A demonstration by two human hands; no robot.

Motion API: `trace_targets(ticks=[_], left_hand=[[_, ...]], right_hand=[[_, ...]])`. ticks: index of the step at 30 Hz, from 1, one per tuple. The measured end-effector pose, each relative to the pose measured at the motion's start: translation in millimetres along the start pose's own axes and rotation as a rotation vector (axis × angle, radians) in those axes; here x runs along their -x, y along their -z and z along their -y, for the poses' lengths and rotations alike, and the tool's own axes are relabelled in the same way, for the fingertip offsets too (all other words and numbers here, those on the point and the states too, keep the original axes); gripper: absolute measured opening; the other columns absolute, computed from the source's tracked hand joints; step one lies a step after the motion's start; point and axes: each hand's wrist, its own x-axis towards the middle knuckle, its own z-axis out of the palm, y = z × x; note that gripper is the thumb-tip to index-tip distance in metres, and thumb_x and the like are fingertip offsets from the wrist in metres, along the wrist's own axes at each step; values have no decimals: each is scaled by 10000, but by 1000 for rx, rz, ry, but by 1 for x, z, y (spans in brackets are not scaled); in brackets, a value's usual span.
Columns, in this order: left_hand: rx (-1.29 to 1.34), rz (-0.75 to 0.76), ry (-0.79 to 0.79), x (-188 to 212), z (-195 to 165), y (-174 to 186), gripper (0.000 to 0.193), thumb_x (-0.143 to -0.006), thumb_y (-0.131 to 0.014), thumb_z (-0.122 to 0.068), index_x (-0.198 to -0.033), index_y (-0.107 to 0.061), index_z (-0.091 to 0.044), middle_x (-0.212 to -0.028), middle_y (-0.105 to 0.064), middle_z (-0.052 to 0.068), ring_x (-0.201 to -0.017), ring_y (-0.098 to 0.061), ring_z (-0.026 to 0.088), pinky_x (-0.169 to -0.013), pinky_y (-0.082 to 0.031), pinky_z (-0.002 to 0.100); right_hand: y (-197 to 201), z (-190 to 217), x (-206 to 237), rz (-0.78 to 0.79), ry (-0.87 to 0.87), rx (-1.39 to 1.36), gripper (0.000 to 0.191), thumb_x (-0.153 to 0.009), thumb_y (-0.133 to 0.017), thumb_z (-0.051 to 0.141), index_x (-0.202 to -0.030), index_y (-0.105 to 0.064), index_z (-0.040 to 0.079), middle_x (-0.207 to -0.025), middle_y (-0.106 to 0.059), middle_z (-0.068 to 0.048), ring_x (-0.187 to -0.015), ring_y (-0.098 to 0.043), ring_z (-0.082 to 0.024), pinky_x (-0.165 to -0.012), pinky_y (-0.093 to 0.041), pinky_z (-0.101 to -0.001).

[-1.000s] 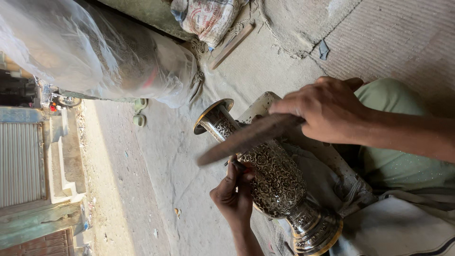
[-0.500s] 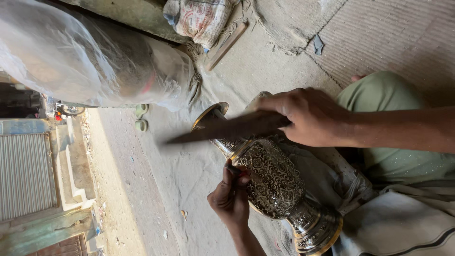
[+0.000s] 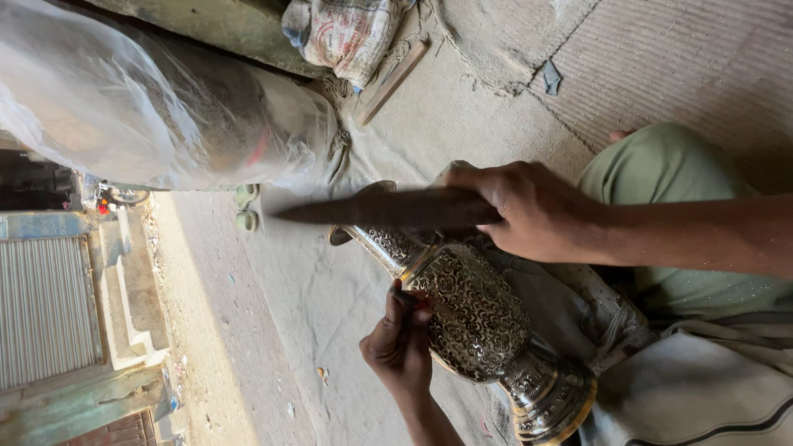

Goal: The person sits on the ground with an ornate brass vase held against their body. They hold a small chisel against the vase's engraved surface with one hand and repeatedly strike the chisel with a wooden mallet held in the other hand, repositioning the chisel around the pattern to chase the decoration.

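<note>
- Two bare hands in view, both working on one engraved metal vase, centre to lower centre of frame.
- I see the vase lying tilted: flared mouth toward centre frame, foot toward the bottom edge right of centre. Dark body, fine floral pattern, brass-coloured bands.
- Right hand, centre right: fingers wrapped tight around one end of a long dark wooden stick. Forearm enters from the right edge.
- Stick runs about level toward the left of frame, just above the vase neck. It is blurred; I can't tell if it touches the vase.
- Left hand, lower centre: fingertips pinched around a small dark tool, tip set against the vase shoulder. Wrist runs off the bottom edge.
- Vase body lies against a pale cloth over the lap, lower right.
- Green trouser knee sits right of centre, behind the right forearm.
- Dusty concrete ground under the vase mouth.
- Upper left: large bundle wrapped in clear plastic; a printed sack at top centre.
- Pair of pale sandals on the ground just below the bundle.
- Far left: grey roller shutter.
</note>
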Motion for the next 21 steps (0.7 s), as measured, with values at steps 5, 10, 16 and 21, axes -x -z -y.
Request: trace_targets(ticks=[5,10,16,21], left_hand=[[2,28,-62,-1,0,2,390,-945,-621,140,-1318,-668,39,-990,-783,157,-946,-747,176,-982,-605,381],[38,17,-13,-2,2,3,299,-966,-622,132,-1238,-711,47,-979,-794,154,-928,-755,178,-955,-613,394],[66,53,-18,-3,2,6,294,-955,-642,147,-1224,-719,56,-990,-787,152,-930,-743,173,-939,-613,379],[76,60,-3,-4,2,6,354,-915,-662,166,-1249,-708,58,-997,-781,143,-926,-725,163,-849,-620,350]], right_hand=[[-1,1,2,21,-17,83,329,-819,-689,13,-1102,-605,156,-669,-658,-19,-606,-693,-175,-627,-519,-447],[-3,2,0,4,161,205,309,-853,-688,22,-1115,-621,172,-755,-665,5,-608,-672,-176,-656,-493,-463],[-3,5,-1,43,134,260,319,-826,-669,1,-1089,-638,179,-684,-662,13,-562,-644,-158,-649,-505,-445],[1,12,-4,93,184,490,339,-803,-661,-44,-1048,-674,189,-651,-650,20,-545,-648,-163,-672,-517,-462]])
